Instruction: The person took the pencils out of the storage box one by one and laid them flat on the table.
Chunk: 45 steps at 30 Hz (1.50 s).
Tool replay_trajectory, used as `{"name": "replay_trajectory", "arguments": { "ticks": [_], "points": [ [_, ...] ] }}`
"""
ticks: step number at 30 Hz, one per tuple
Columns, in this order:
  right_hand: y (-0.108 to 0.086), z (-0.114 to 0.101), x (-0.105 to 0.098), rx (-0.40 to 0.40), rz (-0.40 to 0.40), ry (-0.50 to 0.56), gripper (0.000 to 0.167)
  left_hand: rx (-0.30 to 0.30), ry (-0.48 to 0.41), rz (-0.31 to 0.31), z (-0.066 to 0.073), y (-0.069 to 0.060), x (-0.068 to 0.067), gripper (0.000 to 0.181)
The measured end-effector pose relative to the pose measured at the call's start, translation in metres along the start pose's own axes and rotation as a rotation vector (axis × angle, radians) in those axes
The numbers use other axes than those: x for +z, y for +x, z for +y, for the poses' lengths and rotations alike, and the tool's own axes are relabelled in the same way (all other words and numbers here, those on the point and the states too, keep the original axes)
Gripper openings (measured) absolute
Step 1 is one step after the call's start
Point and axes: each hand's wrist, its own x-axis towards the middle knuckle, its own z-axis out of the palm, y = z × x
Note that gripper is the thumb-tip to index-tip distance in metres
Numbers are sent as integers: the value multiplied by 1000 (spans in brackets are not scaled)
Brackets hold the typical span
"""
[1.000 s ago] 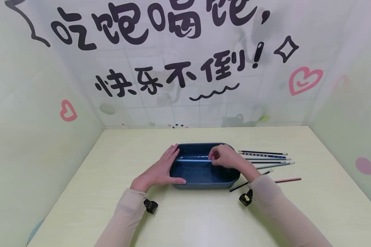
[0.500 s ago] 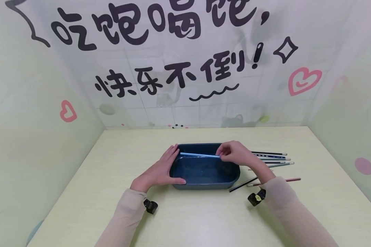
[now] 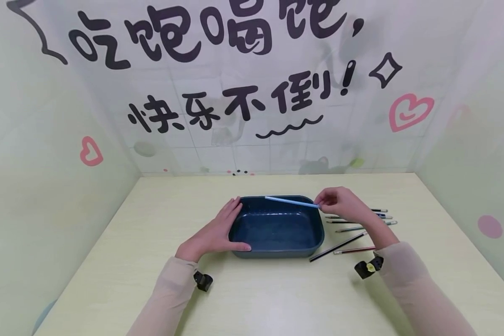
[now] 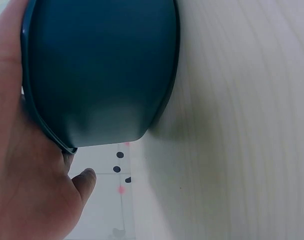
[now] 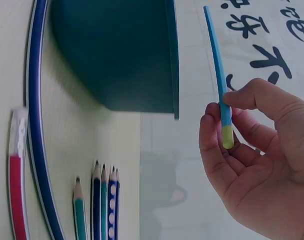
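Observation:
A dark teal, rounded rectangular dish (image 3: 277,233) stands on the table. My left hand (image 3: 216,228) rests against its left end, fingers and thumb extended along the rim; the left wrist view shows the dish wall (image 4: 101,75) beside that hand (image 4: 31,175). With thumb and fingers, my right hand (image 3: 340,205) pinches one end of a thin light-blue stick (image 3: 291,201) above the dish's back right corner. In the right wrist view the stick (image 5: 218,60) is smooth, with a yellow-green end near the fingers of the right hand (image 5: 262,150).
Right of the dish lie several pencils (image 5: 96,205), partly hidden by the right arm. A dark pencil (image 3: 338,246) lies aslant near the dish, beside a red pencil (image 3: 354,250). Printed sheet walls with black characters enclose the table (image 3: 151,210) at back and sides.
My right hand has moved right and a little back with the blue stick, lifting it from across the dish's middle to over its back right rim. The left hand has stayed on the dish.

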Motion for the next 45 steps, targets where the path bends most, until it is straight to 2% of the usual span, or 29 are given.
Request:
{"name": "replay_trajectory", "arguments": {
  "ticks": [6,13,21,28,37,45],
  "points": [
    [-7,15,-17,24,27,-29,14,3,-5,-6,-1,-1,1,118],
    [-13,41,-41,65,58,-141,14,-6,6,-6,-1,-2,1,119],
    [-20,81,-61,123,26,-239,14,-4,-11,-3,0,-1,3,118],
    [-22,113,-73,122,-26,-300,10,5,-3,0,-1,2,6,119],
    [-20,130,-77,140,-35,-403,4,6,-1,-10,1,4,3,119],
    [-20,127,-76,151,-58,-468,2,19,0,-11,2,8,3,119]
  ]
}}
